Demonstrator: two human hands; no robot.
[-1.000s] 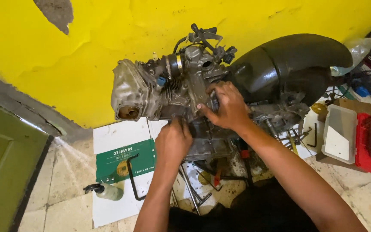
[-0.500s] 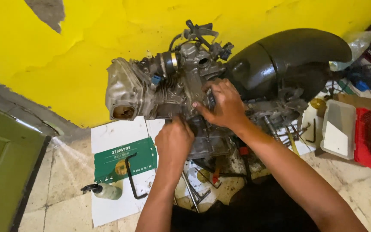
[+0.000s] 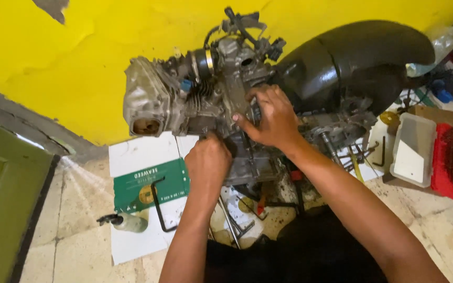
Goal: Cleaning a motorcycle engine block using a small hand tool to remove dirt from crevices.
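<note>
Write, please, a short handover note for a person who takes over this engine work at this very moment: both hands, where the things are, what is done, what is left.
Left hand: closed, pressed on the lower front of the grey metal engine block; what its fingers hold is hidden.
Right hand: spread flat on the middle of the block, steadying it.
The engine sits on the floor against the yellow wall, with the black curved cover at its right.
The black bent hex key lies on the green and white cardboard sheet; the small squeeze bottle lies beside it.
Done: cannot tell.
Left: loose tools on the floor remain to collect.
</note>
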